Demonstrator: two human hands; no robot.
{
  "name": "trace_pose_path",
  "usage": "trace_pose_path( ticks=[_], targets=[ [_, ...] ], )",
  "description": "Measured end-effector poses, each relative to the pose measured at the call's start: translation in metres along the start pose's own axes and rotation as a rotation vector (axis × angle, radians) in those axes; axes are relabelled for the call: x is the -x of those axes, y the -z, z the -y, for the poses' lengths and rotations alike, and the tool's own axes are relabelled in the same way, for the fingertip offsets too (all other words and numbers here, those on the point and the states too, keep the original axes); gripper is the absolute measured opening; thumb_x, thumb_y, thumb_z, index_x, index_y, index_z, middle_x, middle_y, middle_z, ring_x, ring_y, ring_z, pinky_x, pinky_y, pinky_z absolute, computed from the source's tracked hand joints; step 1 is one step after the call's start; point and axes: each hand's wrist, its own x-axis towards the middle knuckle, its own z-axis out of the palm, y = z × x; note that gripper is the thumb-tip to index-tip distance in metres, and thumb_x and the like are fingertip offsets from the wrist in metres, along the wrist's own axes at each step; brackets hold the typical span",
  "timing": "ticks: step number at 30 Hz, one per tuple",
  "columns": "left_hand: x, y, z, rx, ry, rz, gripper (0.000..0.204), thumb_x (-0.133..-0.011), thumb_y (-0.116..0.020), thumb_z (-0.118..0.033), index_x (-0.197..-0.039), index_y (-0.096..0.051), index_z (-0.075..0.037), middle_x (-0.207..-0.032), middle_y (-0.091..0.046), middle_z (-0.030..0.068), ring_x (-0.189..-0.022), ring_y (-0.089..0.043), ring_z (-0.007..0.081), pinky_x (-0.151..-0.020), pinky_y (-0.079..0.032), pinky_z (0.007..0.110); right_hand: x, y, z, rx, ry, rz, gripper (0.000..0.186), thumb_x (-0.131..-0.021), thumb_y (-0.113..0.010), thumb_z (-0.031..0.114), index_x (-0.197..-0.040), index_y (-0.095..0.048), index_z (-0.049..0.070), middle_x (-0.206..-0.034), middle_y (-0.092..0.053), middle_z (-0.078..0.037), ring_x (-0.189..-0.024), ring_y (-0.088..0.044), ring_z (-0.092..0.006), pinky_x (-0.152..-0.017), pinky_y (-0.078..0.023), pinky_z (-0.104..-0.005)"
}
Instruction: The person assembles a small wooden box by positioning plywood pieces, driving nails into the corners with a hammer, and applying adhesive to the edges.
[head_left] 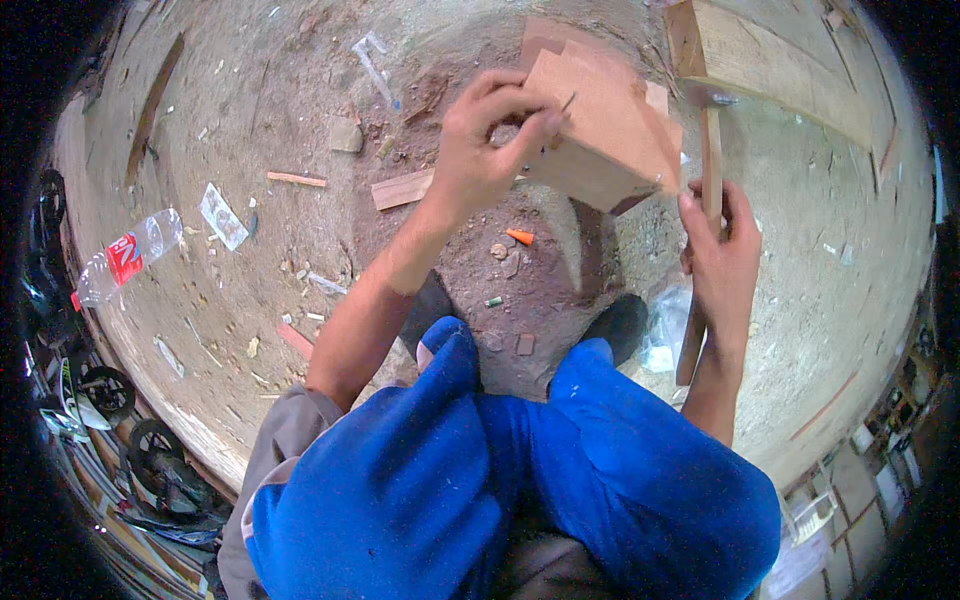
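I have my left fingers (505, 103) at the left edge of the wooden box (615, 105), beside a thin nail (570, 100); whether they pinch it, I cannot tell. My right fingers (741, 210) clamp the hammer (711, 150), just right of the box.

the person wears loose, bright blue soft-cloth trousers (400, 470), creased over the thighs and flecked with pale specks, with a pale pinkish strip along their left edge. beside that strip sits a grey-brown cloth sleeve (290, 425) — its edge loose and rumpled near the elbow. beyond the trousers' knees show two dark, round-toed shoes (617, 328). farther beyond the trousers — a bare left hand (490, 130) and a bare right hand (725, 240).
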Motion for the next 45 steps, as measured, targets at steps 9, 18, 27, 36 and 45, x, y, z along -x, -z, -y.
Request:
trace_pose_path(
  ticks=[9,18,27,36,45],
  targets=[
    [0.054,0.031,0.043,-0.100,-0.139,0.061,0.026,-0.079,-0.080,-0.002,-0.102,-0.077,-0.013,-0.111,-0.069,0.0111,-0.099,-0.070,0.0246,-0.084,-0.057,0.035,0.050,-0.015,0.009,0.132,0.041,0.446,0.032,-0.099,-0.064,0.021,-0.124,-0.064,0.001,-0.081,-0.067,-0.016,-0.066,-0.064,-0.0249,-0.061,-0.049,-0.0369],
    [0.053,0.032,0.047,-0.102,-0.174,0.018,0.021,-0.082,-0.078,-0.002,-0.102,-0.074,-0.006,-0.108,-0.070,0.0111,-0.097,-0.071,0.0242,-0.082,-0.059,0.034,0.056,-0.046,-0.002,0.055,0.312,0.490,0.034,-0.095,-0.067,0.008,-0.127,-0.058,-0.001,-0.104,-0.069,-0.027,-0.087,-0.071,-0.0425,-0.071,-0.056,-0.0428],
    [0.059,0.028,0.059,-0.128,-0.262,-0.050,0.023,-0.082,-0.079,-0.003,-0.103,-0.073,-0.007,-0.106,-0.069,0.0107,-0.091,-0.072,0.0234,-0.076,-0.060,0.033,0.055,-0.058,-0.002,0.072,0.424,0.382,0.022,-0.101,-0.060,0.011,-0.119,-0.063,-0.001,-0.077,-0.064,-0.010,-0.066,-0.058,-0.0126,-0.061,-0.048,-0.0310],
    [0.062,0.025,0.060,-0.094,-0.258,-0.066,0.022,-0.083,-0.079,-0.005,-0.104,-0.072,-0.007,-0.108,-0.068,0.0113,-0.090,-0.071,0.0233,-0.074,-0.060,0.033,0.053,-0.060,0.012,0.149,0.394,0.362,0.018,-0.103,-0.058,0.015,-0.116,-0.062,0.002,-0.072,-0.060,-0.011,-0.060,-0.058,-0.0185,-0.059,-0.046,-0.0313],
    [0.065,0.031,0.063,-0.116,-0.234,0.001,0.026,-0.083,-0.079,-0.005,-0.108,-0.073,-0.006,-0.112,-0.070,0.0145,-0.103,-0.070,0.0300,-0.085,-0.058,0.037,0.043,-0.049,0.038,0.382,0.074,0.597,0.034,-0.101,-0.060,0.016,-0.131,-0.058,0.000,-0.101,-0.071,-0.024,-0.093,-0.073,-0.0384,-0.075,-0.056,-0.0424]
  ],
)
